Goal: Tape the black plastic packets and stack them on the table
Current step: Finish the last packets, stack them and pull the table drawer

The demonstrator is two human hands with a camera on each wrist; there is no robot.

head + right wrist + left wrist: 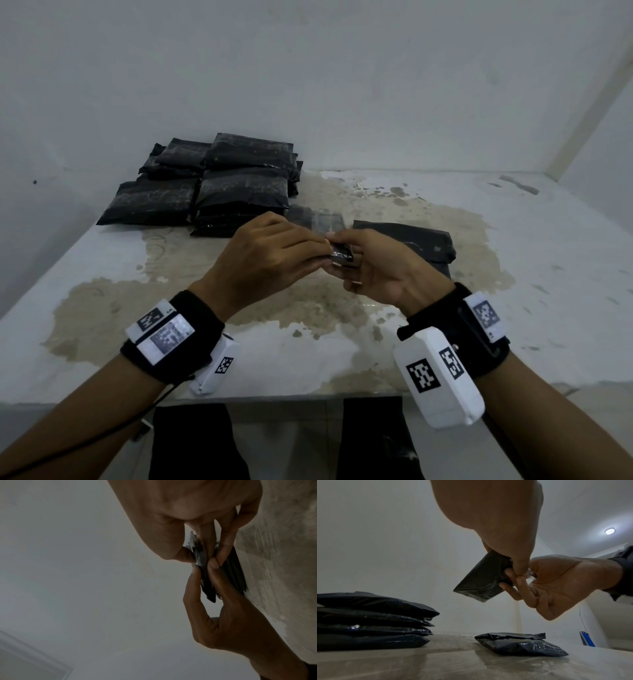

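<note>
Item: small packet, both hands pinching it above bench — left hand, right hand. Risk: glossy plastic slipping, tape creasing or sticking to fingers.

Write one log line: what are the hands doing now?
left hand + right hand: pinch small black plastic packet | above table | packet stacks: back left
</note>
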